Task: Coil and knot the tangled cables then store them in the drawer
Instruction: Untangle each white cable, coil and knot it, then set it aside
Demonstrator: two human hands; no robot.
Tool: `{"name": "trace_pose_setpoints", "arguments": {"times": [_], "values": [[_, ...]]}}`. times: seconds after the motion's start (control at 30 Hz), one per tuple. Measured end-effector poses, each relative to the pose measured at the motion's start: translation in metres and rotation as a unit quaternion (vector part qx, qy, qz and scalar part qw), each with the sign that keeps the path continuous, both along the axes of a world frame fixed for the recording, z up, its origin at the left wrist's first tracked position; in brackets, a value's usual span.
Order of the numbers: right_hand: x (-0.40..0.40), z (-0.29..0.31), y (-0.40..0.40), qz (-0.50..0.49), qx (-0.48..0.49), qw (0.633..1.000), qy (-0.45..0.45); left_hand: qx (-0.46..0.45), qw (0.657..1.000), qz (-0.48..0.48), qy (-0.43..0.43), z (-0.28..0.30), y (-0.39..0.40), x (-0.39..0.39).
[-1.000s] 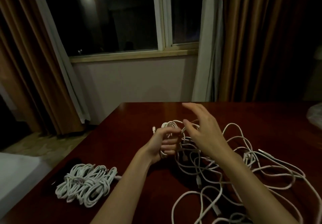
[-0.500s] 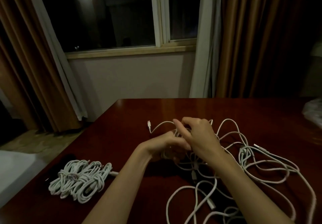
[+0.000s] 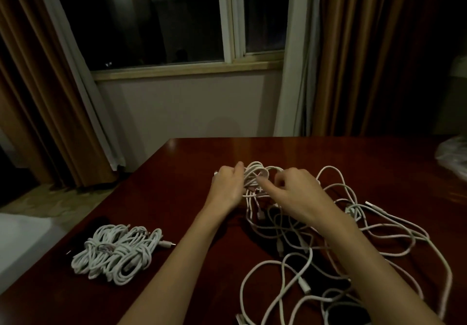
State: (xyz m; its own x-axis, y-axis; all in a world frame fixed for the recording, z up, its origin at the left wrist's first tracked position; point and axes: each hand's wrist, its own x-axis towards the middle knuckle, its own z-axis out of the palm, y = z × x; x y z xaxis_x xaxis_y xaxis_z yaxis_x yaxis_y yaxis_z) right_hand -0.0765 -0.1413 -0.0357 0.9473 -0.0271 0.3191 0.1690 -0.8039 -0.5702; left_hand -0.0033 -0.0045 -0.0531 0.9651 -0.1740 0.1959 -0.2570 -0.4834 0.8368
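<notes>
1. The left hand [image 3: 225, 190] is curled round the left side of a small white coil [image 3: 255, 176], gripping it above the table [image 3: 177, 198].
2. The right hand [image 3: 298, 193] has its fingers bent in at the coil's right side, the fingertips among the strands; whether it pinches a strand I cannot tell.
3. From the coil, cable runs down into the loose tangle [image 3: 353, 243], which sprawls over the near and right part of the table, under and beside the right forearm.
4. A bundle [image 3: 116, 254] of coiled, knotted cables lies at the near left of the table, well apart from the hands, one plug sticking out to its right.
5. Beyond the table's far edge are a window [image 3: 161, 18] and curtains [image 3: 366, 54] on both sides.
6. A pale bag [image 3: 452, 157] sits at the far right edge.
</notes>
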Motion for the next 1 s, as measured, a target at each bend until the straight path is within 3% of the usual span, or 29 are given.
{"name": "trace_pose_setpoints", "arguments": {"times": [0.1, 0.17, 0.3, 0.47, 0.63, 0.83, 1.0], "values": [[-0.005, 0.012, -0.001, 0.065, 0.069, 0.995, 0.022, 0.090, 0.995, -0.025, -0.045, 0.002, 0.002, -0.005], [-0.005, 0.017, -0.002, 0.084, 0.121, 0.989, -0.010, 0.111, 0.990, -0.074, -0.054, 0.002, 0.001, -0.009], [0.000, 0.011, -0.012, 0.060, 0.189, 0.977, -0.079, 0.019, 0.986, -0.161, -0.031, 0.001, -0.004, -0.016], [0.008, -0.006, -0.009, 0.068, 0.275, 0.959, -0.017, -0.066, 0.982, -0.134, -0.111, 0.010, -0.003, -0.020], [0.005, -0.012, 0.022, 0.055, 0.088, 0.995, -0.007, -0.085, 0.986, 0.024, -0.140, 0.010, 0.003, -0.006], [-0.007, -0.009, 0.036, 0.074, -0.108, 0.991, -0.018, 0.000, 0.980, 0.048, -0.191, 0.005, 0.002, -0.008], [-0.012, 0.005, 0.026, 0.085, -0.126, 0.987, -0.054, 0.115, 0.973, 0.024, -0.200, 0.001, 0.006, -0.007]]}}
